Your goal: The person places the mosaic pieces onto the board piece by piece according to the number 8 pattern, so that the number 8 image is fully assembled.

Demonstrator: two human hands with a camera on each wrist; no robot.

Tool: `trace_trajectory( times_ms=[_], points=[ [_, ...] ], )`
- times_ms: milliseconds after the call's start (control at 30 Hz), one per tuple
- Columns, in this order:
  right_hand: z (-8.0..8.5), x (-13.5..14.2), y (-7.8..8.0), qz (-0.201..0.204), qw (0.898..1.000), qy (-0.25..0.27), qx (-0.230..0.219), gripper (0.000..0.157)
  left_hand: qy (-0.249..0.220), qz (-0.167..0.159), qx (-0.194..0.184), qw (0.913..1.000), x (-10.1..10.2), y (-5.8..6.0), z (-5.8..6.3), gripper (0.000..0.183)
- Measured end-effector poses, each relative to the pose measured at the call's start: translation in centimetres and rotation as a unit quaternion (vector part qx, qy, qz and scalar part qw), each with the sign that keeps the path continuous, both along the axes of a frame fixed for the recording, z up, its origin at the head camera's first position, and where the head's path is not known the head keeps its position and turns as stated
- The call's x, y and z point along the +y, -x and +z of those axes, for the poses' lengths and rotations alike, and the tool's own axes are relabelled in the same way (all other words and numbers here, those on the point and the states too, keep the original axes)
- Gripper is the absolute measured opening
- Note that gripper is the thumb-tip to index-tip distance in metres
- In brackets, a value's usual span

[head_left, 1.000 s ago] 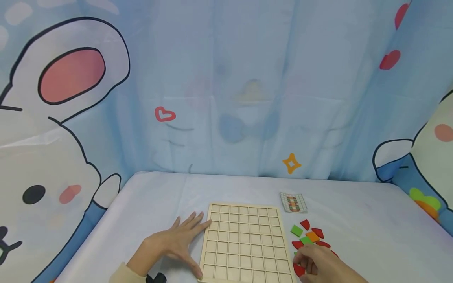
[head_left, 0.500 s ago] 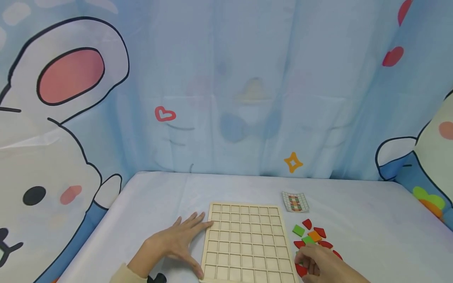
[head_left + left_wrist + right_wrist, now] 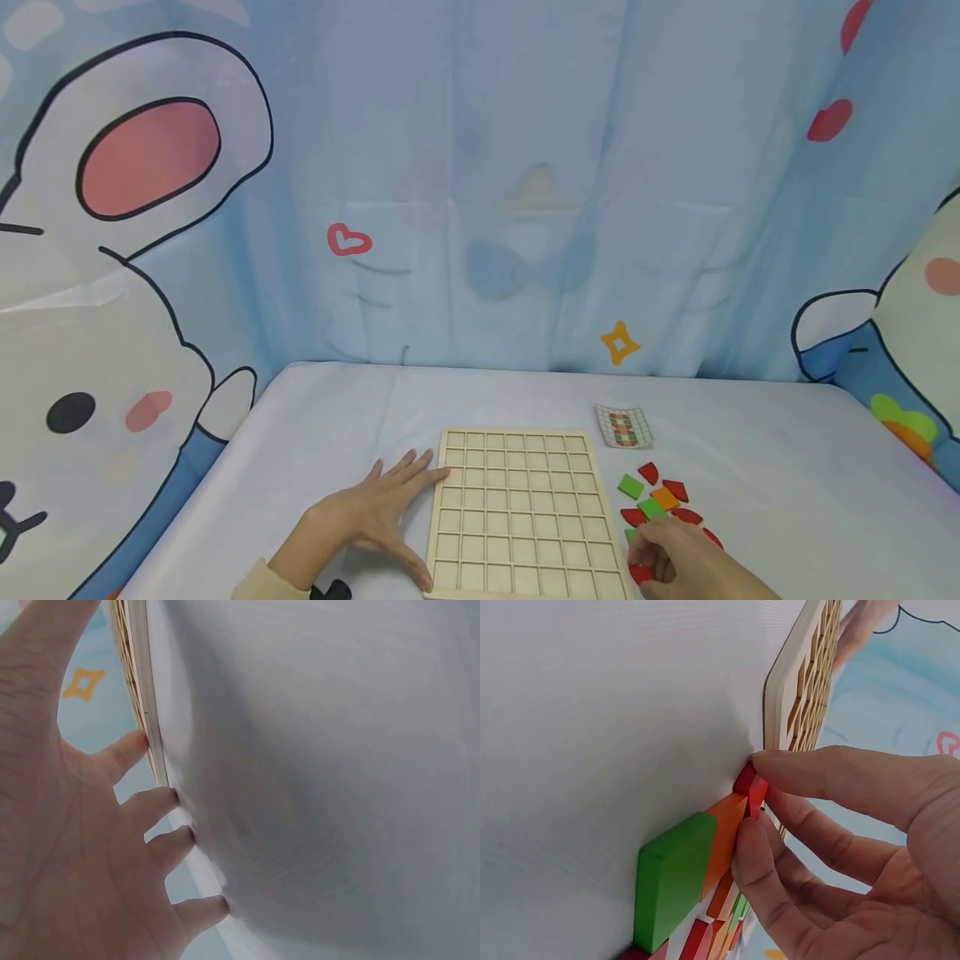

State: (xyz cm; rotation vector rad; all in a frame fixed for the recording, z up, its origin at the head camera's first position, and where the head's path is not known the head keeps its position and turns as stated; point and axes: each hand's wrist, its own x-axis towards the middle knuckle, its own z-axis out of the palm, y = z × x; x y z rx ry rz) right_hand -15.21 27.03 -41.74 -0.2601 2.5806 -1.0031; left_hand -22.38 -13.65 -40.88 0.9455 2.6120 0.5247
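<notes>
A pale wooden grid board [image 3: 517, 508] lies on the white table in front of me. My left hand [image 3: 382, 517] is spread at its left side, with thumb and index fingertip touching the edge; the other fingertips reach the cloth in the left wrist view. To the right of the board, my right hand [image 3: 682, 558] is low over a group of coloured pieces. Between its thumb and fingers it pinches a small red piece [image 3: 756, 793], partly covered by the fingertips. An orange piece [image 3: 724, 832] and a green piece [image 3: 675, 870] lie right beside that one.
Several more red, green and orange pieces [image 3: 664, 498] lie scattered beyond the right hand. Behind them is a small card [image 3: 624, 427] printed with a coloured grid pattern. A blue cartoon curtain [image 3: 517, 292] hangs along the table's far edge.
My right fingers have shifted very slightly over the red piece, and a little less of it shows in the head view. The left hand and the board stay put.
</notes>
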Motion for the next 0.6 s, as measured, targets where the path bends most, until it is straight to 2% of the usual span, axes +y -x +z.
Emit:
trace_trajectory(
  times_ms=[167, 400, 500, 600],
  points=[
    [0.2, -0.1, -0.1, -0.008, 1.000, -0.004, 0.002, 0.014, -0.002, 0.004, -0.002, 1.0000, 0.0, -0.1, 0.0, 0.124],
    [0.4, 0.0, -0.2, 0.003, 1.000, 0.011, 0.007, 0.012, 0.001, 0.010, -0.007, 0.9999, 0.0, -0.1, 0.1, 0.124],
    [0.7, -0.1, -0.2, -0.004, 1.000, 0.001, -0.003, 0.014, 0.000, 0.009, -0.008, 0.9999, 0.0, -0.1, 0.1, 0.124],
    [1.3, -0.1, -0.1, -0.003, 1.000, -0.012, 0.006, 0.017, -0.002, 0.007, -0.010, 0.9999, 0.0, -0.1, 0.2, 0.123]
  ],
)
